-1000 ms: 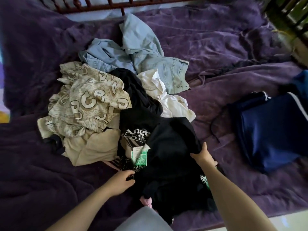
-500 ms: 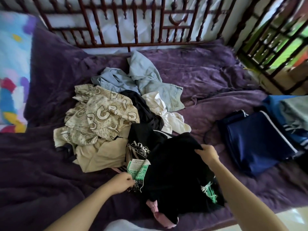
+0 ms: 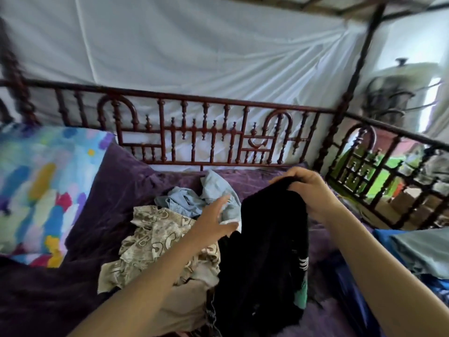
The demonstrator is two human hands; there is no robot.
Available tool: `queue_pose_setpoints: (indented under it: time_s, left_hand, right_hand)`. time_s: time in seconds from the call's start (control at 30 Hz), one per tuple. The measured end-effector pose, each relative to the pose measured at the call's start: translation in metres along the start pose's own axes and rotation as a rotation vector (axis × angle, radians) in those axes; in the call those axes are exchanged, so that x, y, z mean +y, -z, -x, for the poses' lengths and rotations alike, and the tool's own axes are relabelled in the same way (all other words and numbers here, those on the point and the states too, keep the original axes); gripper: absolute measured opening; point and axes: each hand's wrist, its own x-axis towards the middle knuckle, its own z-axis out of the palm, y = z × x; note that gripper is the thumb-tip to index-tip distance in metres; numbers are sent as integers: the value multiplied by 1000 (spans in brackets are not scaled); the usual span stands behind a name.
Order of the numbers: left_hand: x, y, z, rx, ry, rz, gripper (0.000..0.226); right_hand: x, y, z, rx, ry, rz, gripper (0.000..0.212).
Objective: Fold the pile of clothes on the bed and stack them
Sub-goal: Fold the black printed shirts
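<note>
1 black garment [image 3: 264,251] hangs from right hand [image 3: 308,190]; left hand [image 3: 213,222] spread beside.

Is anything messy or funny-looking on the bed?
Nothing looks torn or spilled. The only mess is the heap on the purple bedspread: a crumpled beige patterned cloth and rumpled light blue denim clothes, not folded yet. The right hand holds a black garment up, hanging bunched.

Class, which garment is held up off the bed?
The black garment, gripped at its top by the right hand; the beige patterned top and light-blue denim lie on the bed.
</note>
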Motion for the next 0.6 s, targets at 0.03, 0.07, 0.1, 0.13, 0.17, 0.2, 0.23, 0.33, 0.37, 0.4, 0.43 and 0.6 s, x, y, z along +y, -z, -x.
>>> queue_pose_setpoints:
  time_s: [0.03,0.07,0.1,0.13,0.17,0.2,0.23,0.33,0.37,0.4,0.43,0.6]
  left_hand:
    - [15,7,-2,-24,-50,33,68]
    - [29,13,-2,-55,-86,75,68]
    - [41,18,-1,-87,-123,140,64]
    - [53,22,0,-114,-149,213,56]
    - [64,27,1,-122,-173,273,46]
    - [74,31,1,-94,-190,311,35]
    - [84,37,0,-34,-204,344,25]
    - [111,64,-6,106,-220,538,15]
    - [122,75,-8,110,-232,598,16]
    - [133,86,-9,118,-257,625,18]
    - [146,97,-9,137,-291,624,19]
    - [212,151,6,359,-458,410,19]
  right_hand:
    - [-14,-9,-1,-32,23,-26,61]
    - [-28,-18,-2,-54,56,-38,63]
    - [-42,-25,-3,-71,95,-38,64]
    - [-54,-31,-4,-81,133,-41,64]
    - [-67,-35,-5,-84,167,-45,63]
    - [-79,-38,-6,-78,193,-49,63]
    - [-93,-40,-7,-68,219,-52,63]
    - [-132,-39,-10,-9,299,-90,64]
    - [-143,-36,-11,15,315,-113,64]
    - [-152,-34,-12,38,322,-132,64]
    - [-161,-32,-13,62,325,-143,63]
    - [-196,-31,-16,146,339,-55,39]
